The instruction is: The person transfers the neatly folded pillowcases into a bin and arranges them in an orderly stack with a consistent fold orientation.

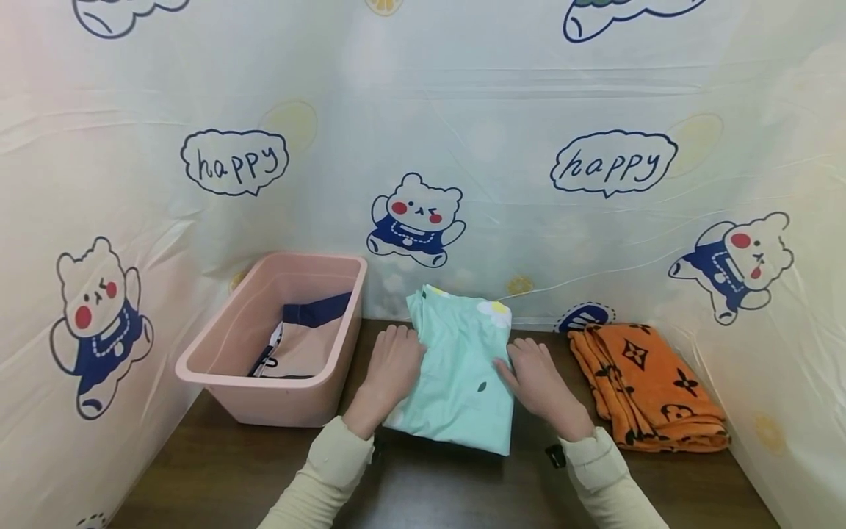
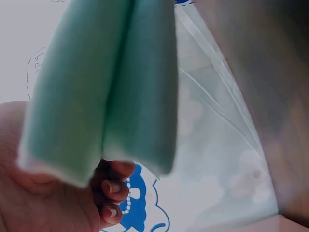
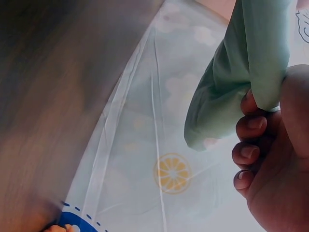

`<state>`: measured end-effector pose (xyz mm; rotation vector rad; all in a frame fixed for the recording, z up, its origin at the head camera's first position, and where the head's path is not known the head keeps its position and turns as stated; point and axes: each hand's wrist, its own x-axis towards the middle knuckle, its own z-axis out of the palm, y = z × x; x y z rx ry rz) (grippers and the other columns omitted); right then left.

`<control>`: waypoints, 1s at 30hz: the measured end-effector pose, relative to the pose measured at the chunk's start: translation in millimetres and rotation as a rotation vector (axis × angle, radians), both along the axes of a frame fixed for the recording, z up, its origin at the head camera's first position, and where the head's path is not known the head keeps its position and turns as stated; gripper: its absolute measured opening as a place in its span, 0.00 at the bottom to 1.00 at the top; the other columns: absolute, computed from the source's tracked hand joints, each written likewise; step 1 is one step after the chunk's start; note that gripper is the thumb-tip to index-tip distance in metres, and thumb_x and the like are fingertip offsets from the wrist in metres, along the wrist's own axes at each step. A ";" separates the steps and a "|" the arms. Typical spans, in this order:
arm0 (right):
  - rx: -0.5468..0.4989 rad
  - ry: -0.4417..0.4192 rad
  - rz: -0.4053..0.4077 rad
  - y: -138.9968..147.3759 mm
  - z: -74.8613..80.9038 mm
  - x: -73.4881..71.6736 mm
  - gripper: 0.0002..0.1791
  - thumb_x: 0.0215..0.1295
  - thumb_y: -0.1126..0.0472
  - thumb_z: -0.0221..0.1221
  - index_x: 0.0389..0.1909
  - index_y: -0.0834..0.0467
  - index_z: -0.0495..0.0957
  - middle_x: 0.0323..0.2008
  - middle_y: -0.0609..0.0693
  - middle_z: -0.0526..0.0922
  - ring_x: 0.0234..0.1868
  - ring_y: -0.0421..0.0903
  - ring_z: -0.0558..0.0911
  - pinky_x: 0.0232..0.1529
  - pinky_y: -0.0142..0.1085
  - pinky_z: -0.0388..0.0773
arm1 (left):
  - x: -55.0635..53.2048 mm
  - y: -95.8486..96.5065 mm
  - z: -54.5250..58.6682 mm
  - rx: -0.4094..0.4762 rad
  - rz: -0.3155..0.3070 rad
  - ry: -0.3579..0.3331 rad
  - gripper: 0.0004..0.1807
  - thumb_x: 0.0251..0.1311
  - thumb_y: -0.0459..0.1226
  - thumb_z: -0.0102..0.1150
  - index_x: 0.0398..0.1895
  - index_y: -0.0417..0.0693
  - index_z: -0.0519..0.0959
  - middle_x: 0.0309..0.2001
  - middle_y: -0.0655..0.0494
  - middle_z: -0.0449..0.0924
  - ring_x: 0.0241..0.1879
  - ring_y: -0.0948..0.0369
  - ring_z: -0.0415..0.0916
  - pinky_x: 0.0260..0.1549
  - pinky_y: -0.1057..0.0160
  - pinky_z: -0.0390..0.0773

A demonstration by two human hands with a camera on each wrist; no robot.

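Head view: I hold the green cloth (image 1: 456,382) between both hands, over the middle of the table (image 1: 449,492) and toward its far edge. My left hand (image 1: 396,364) grasps the cloth's left side; my right hand (image 1: 538,378) grasps the right side, a little lower. The cloth is folded into an upright panel, with a daisy print at its top right corner and a small dark leaf lower down. At the table's far left corner stands the pink bin (image 1: 280,405), with folded clothes (image 1: 313,342) in it, pale pink and navy. Along the table's right edge, near the far corner, lies the orange towel (image 1: 651,386), folded, with dark motifs. A printed sheet (image 1: 496,110) hangs behind the far edge.

Left wrist view: my fingers curl in beneath the cloth's double fold, gripping it; the fold blurs close to the camera.

Right wrist view: my fingers curl around a fold of the cloth, nails showing, with the sheet behind.
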<state>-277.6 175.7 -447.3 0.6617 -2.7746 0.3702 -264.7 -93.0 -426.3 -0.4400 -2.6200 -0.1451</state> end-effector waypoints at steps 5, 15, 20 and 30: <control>-0.002 0.008 0.006 -1.1 2.7 -0.3 0.16 0.76 0.52 0.56 0.30 0.57 0.73 0.25 0.46 0.66 0.32 0.47 0.65 0.38 0.41 0.59 | 1.1 -1.9 4.6 0.001 -0.008 0.017 0.15 0.70 0.39 0.60 0.27 0.37 0.79 0.25 0.48 0.73 0.27 0.54 0.67 0.30 0.60 0.67; -0.017 0.029 0.019 -4.3 7.6 -0.6 0.15 0.76 0.51 0.56 0.31 0.57 0.73 0.26 0.46 0.67 0.33 0.47 0.66 0.38 0.41 0.60 | 2.7 -4.8 11.6 -0.007 0.016 0.013 0.15 0.69 0.40 0.61 0.32 0.35 0.81 0.28 0.46 0.76 0.31 0.51 0.71 0.33 0.57 0.70; -0.026 0.037 0.029 -6.9 11.5 0.0 0.15 0.76 0.51 0.56 0.31 0.57 0.73 0.26 0.46 0.67 0.33 0.47 0.65 0.38 0.40 0.59 | 1.9 -8.2 13.7 -0.005 0.017 0.028 0.15 0.70 0.40 0.61 0.33 0.34 0.81 0.29 0.45 0.77 0.32 0.50 0.73 0.34 0.55 0.72; -0.028 0.042 0.034 -12.4 16.4 1.0 0.16 0.76 0.51 0.55 0.30 0.56 0.71 0.26 0.46 0.67 0.33 0.47 0.66 0.39 0.41 0.59 | 4.0 -13.0 17.0 -0.022 0.024 0.031 0.16 0.71 0.41 0.60 0.35 0.34 0.81 0.31 0.44 0.79 0.33 0.49 0.73 0.35 0.54 0.74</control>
